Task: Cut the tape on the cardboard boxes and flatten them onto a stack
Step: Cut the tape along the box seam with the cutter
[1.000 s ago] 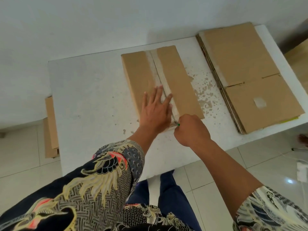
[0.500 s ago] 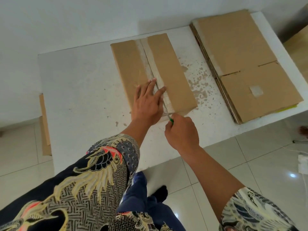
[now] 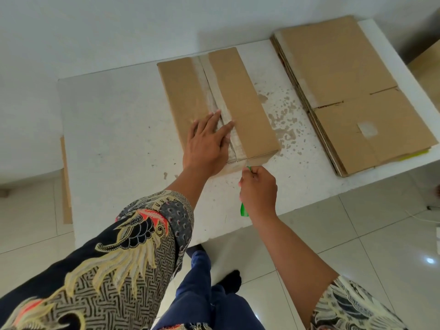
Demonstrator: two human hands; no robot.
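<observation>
On the white counter [image 3: 114, 129] sits a taped box [image 3: 240, 101] mid-surface, w/ a stack of flattened boxes [image 3: 333, 67] to its right. Left hand [image 3: 206, 148] lies flat on the box top, fingers straight by the tape seam [image 3: 214, 91]. Right hand [image 3: 258, 189], just off the box's near edge, grips a green cutter [image 3: 244, 210].

the left sleeve [image 3: 114, 263] fills the lower left of the frame: dark cloth printed batik-style with a grey-and-black maze pattern, cream feather shapes, a black wing dotted white, and red-orange patches; near its cuff is a grey panel of small scale marks. the right sleeve [image 3: 352, 308], at the lower right, is paler, cream with black feather and dot motifs. both sleeves end above the wrist. at bottom centre are blue trousers [image 3: 204, 296] and a black-socked foot [image 3: 229, 281].
</observation>
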